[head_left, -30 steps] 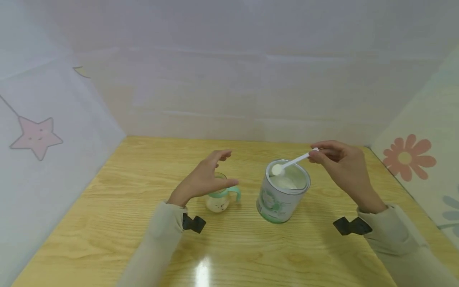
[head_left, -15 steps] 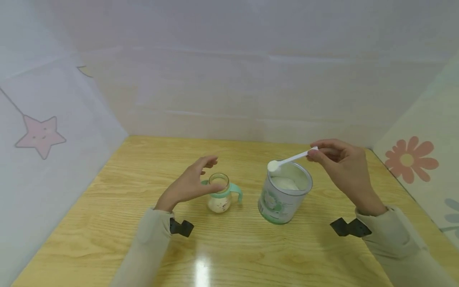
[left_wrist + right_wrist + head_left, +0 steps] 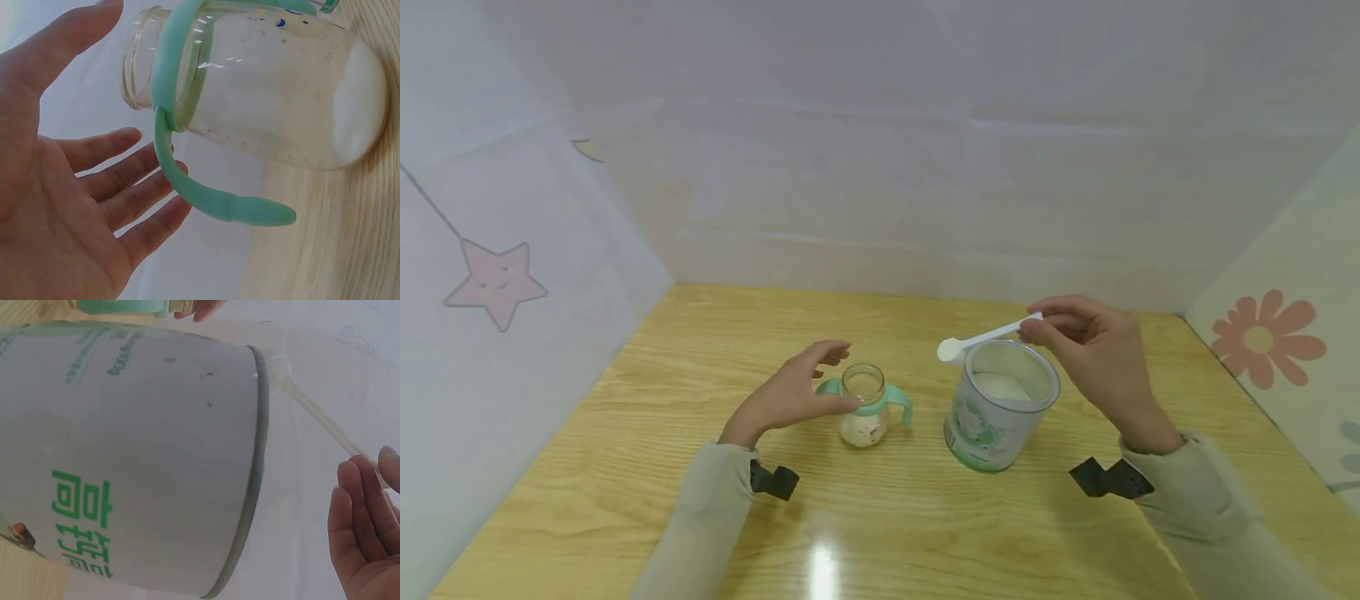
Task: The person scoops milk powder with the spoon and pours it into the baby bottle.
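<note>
A clear bottle (image 3: 862, 427) with a mint two-handled collar stands open-topped on the table, white powder at its base in the left wrist view. Around its left side my left hand (image 3: 790, 392) is spread, thumb in front of the neck, fingers behind; whether it touches is unclear. My right hand (image 3: 1097, 358) pinches the handle end of a white scoop (image 3: 992, 335). Powder fills the scoop's bowl, which is just left of the rim of an open can (image 3: 992, 429). More powder lies inside the can. The right wrist view shows the can's side (image 3: 144, 456) and the scoop (image 3: 322, 419).
The wooden table (image 3: 887, 533) carries the bottle and can side by side, with a gap between them. Pale cloth walls (image 3: 925, 192) enclose the back and both sides, with a pink star (image 3: 497, 283) on the left and a flower (image 3: 1258, 339) on the right.
The scoop has risen out of the can and moved left past its rim with my right hand. My left hand has drawn back left, uncovering the bottle's mouth.
</note>
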{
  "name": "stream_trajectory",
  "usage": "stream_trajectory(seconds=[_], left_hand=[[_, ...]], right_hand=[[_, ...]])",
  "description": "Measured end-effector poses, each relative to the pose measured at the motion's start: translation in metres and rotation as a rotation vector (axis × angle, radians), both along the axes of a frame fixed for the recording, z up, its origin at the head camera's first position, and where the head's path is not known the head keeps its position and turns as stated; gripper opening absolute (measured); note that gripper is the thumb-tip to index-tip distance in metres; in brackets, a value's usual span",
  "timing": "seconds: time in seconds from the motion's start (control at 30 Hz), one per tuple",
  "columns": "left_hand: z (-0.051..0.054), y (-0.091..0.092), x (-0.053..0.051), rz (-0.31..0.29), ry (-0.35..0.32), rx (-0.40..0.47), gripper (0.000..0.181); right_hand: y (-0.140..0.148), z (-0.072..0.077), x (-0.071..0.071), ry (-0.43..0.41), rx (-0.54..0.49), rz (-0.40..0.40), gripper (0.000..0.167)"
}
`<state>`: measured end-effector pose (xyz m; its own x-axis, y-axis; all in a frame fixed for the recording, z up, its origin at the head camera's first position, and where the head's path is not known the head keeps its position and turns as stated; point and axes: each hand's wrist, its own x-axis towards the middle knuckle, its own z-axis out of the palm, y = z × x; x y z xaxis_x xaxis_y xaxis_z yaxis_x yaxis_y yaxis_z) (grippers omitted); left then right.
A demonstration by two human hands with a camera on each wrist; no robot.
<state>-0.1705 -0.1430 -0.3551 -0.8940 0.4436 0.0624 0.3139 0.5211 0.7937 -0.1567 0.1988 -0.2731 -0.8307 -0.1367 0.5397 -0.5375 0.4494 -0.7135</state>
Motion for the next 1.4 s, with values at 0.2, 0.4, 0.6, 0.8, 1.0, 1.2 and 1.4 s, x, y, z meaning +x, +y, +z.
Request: stream_trajectory(seconds=[0.2, 0.4, 0.6, 0.8, 1.0, 1.2, 1.4], left_hand=[[-0.006, -0.002, -0.002, -0.01, -0.001, 0.008, 0.078], [-0.012, 0.001, -0.005, -0.014, -0.026, 0.01, 0.076], [-0.015, 0.004, -0.004, 0.001, -0.05, -0.009, 0.077], [-0.015, 0.006, -0.005, -0.011, -0.014, -0.013, 0.073], [-0.015, 0.008, -0.005, -0.014, -0.026, -0.014, 0.072], [-0.015, 0.008, -0.005, -0.005, -0.059, 0.001, 0.068], [-0.015, 0.008, -0.004, -0.005, -0.076, 0.012, 0.063]], right_hand=[[-0.01, -0.004, -0.002, 0.001, -0.011, 0.031, 0.012], [-0.023, -0.009, -0.004, 0.025, 0.014, 0.044, 0.015], [-0.035, -0.012, -0.005, 0.004, 0.008, 0.07, 0.015], [-0.042, -0.013, -0.003, 0.002, -0.008, 0.098, 0.015], [-0.052, -0.013, -0.002, 0.029, -0.023, 0.122, 0.015], [-0.063, -0.015, -0.003, 0.064, -0.011, 0.133, 0.015], [-0.072, -0.02, -0.003, 0.073, 0.028, 0.126, 0.016]])
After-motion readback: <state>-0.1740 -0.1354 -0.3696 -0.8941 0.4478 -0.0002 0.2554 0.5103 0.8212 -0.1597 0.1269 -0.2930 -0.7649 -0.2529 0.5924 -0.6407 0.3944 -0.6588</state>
